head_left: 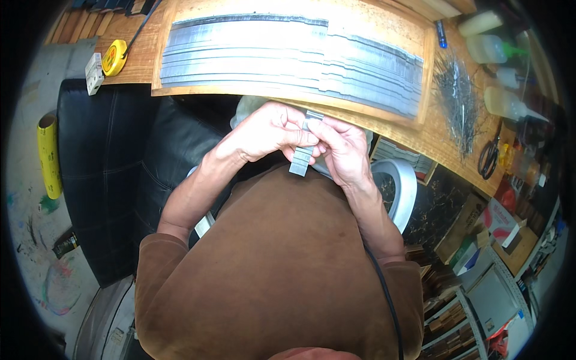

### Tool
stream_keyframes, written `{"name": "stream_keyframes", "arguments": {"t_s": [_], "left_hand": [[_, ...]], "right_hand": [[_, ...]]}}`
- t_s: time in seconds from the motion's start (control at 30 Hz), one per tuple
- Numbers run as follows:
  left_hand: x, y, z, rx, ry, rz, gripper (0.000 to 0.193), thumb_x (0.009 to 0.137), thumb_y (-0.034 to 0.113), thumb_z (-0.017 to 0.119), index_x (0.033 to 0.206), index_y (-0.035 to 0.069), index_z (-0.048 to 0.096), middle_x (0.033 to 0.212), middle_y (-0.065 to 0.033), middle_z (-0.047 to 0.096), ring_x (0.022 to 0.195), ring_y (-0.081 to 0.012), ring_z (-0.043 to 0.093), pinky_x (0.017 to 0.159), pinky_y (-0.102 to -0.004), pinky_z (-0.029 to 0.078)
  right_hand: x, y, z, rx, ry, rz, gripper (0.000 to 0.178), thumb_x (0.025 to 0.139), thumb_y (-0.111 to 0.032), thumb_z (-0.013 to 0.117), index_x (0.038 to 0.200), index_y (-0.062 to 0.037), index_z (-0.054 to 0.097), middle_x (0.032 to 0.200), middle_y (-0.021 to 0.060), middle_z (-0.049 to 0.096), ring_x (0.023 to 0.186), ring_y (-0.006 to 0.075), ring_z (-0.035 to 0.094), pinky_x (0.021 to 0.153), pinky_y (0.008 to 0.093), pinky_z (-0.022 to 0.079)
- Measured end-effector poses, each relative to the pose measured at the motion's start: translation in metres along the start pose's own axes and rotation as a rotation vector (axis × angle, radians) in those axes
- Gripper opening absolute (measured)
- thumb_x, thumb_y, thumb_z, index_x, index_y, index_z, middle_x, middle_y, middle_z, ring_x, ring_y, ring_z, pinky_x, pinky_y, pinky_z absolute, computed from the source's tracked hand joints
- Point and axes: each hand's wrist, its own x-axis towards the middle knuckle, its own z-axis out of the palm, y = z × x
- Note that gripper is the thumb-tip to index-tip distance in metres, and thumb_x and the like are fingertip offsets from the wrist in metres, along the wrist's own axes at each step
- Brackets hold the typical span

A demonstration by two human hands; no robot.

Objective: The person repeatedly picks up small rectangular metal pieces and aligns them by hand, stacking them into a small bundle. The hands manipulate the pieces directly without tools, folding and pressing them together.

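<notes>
Close to my body, just off the table's front edge, I hold a narrow grey metallic strip (299,163) marked with fine crosswise lines. It slants, one end up toward the table and the other down toward my brown shirt. My left hand (273,132) pinches it from the left between thumb and fingers. From the right, my right hand (343,147) is closed on it too, its thumb lying over the strip's face. The fingertips behind the strip are partly hidden. Straight ahead, a shallow wooden tray (427,90) holds rows of similar grey strips (252,57), glaring under bright light.
On the wooden table lie a yellow tape measure (114,58), a pile of thin dark metal pins (456,108), black-handled scissors (489,158) and squeeze bottles (504,103). A black padded seat (108,150) stands left, a yellow roll (49,157) beyond it. Boxes and shelves crowd the lower right.
</notes>
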Motion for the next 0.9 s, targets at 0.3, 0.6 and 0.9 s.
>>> {"name": "stream_keyframes", "arguments": {"t_s": [0.3,0.6,0.9], "left_hand": [[0.002,-0.002,-0.002,-0.003,-0.018,0.007,0.022,0.1,0.017,0.075,0.109,-0.003,0.076,0.098,-0.0106,0.08,0.083,-0.0168,0.079,0.06,-0.0196,0.059],[-0.024,0.013,0.024,0.045,0.058,-0.019,0.023,0.1,0.019,0.076,0.106,-0.003,0.077,0.096,-0.0109,0.08,0.082,-0.0153,0.078,0.061,-0.0203,0.059],[-0.049,0.014,0.044,-0.02,0.102,-0.025,0.022,0.102,0.018,0.073,0.108,-0.003,0.078,0.094,-0.0102,0.081,0.082,-0.0128,0.077,0.064,-0.0201,0.058]], "right_hand": [[0.003,0.004,-0.001,0.03,-0.019,-0.042,0.013,0.101,-0.006,0.07,0.104,0.006,0.075,0.083,0.0055,0.07,0.064,0.0083,0.06,0.058,0.0224,0.048],[-0.014,-0.01,0.009,-0.035,-0.046,0.007,0.014,0.1,-0.008,0.073,0.092,0.0032,0.076,0.079,0.0056,0.07,0.061,0.0078,0.061,0.053,0.0222,0.047],[-0.035,-0.018,0.023,-0.065,-0.072,0.015,0.017,0.1,-0.007,0.072,0.086,0.0024,0.073,0.076,0.0035,0.067,0.061,0.0063,0.059,0.054,0.0217,0.045]]}}
